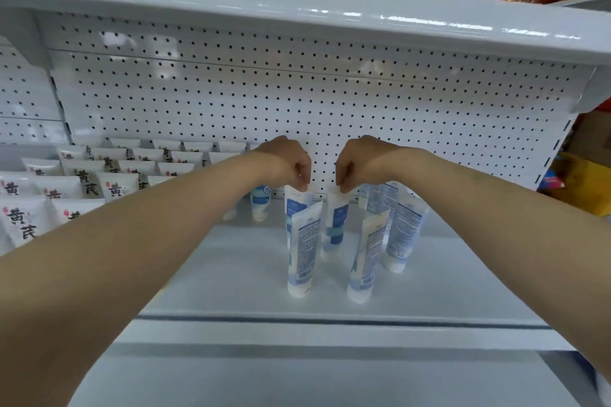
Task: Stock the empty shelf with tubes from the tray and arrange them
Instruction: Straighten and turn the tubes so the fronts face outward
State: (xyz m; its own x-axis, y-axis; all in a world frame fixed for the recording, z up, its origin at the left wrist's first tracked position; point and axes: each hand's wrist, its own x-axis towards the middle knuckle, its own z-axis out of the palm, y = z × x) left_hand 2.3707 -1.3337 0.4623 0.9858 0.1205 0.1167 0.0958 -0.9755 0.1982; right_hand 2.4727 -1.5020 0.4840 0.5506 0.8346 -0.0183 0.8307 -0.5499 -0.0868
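Observation:
Several white-and-blue tubes stand cap-down on the white shelf (251, 268). My left hand (287, 160) pinches the top crimp of one tube (296, 205) in the back row. My right hand (358, 162) pinches the top of the neighbouring tube (337, 225). Two more tubes stand nearer the front, one (302, 251) to the left and one (365, 258) to the right. Another tube (401, 231) leans at the right, and one (260, 201) stands behind my left forearm. No tray is in view.
Rows of white tubes with black characters (89, 178) fill the shelf's left part. A pegboard back wall (297, 99) rises behind, with an upper shelf (297, 10) overhead. The shelf's front lip (330, 324) runs across below. Coloured goods (582, 182) sit at the right.

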